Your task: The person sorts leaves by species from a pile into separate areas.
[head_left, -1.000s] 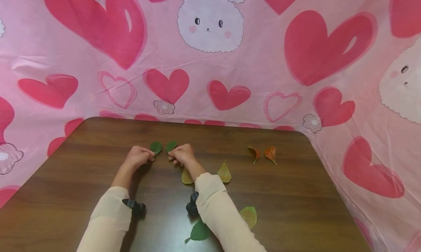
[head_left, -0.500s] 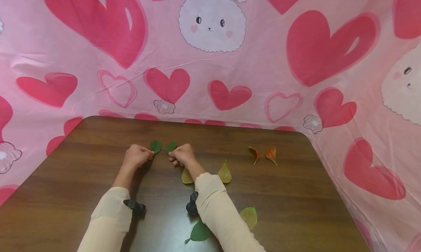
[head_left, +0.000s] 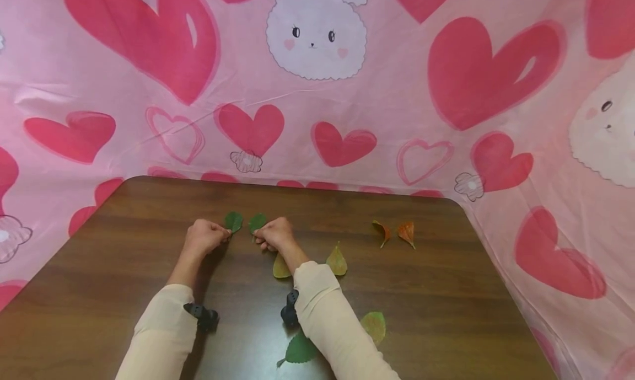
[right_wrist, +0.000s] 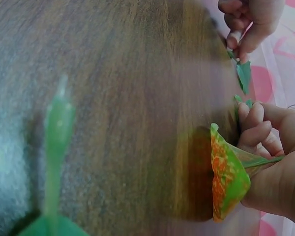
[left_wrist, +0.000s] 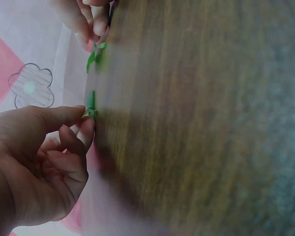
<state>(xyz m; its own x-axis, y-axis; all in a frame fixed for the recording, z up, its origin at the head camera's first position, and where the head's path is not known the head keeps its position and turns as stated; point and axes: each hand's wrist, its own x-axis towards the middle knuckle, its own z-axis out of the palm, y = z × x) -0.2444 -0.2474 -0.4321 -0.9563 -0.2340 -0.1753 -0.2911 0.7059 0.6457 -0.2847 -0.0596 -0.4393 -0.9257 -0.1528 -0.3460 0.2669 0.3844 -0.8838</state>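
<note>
Near the back of the table, two small round green leaves lie side by side with a narrow gap between them. My left hand (head_left: 204,237) pinches the lower end of the left green leaf (head_left: 233,221) between thumb and finger. The right green leaf (head_left: 257,222) has its lower end at the thumb and fingertip of my right hand (head_left: 278,234), which pinches it. In the left wrist view, the leaf (left_wrist: 91,102) shows edge-on at the left fingertips. A yellowish leaf (head_left: 281,267) lies partly hidden under the right wrist.
On the brown wooden table (head_left: 446,292), another yellowish leaf (head_left: 337,261) lies right of the right forearm. Two curled orange leaves (head_left: 407,234) are at back right. A larger green leaf (head_left: 300,349) and a yellow-green leaf (head_left: 374,326) are partly covered by the right sleeve. Pink heart-patterned cloth (head_left: 387,110) stands behind.
Both hands stay at the two green leaves. The right fingertips have shifted very slightly, and more of the right leaf's lower end shows.
</note>
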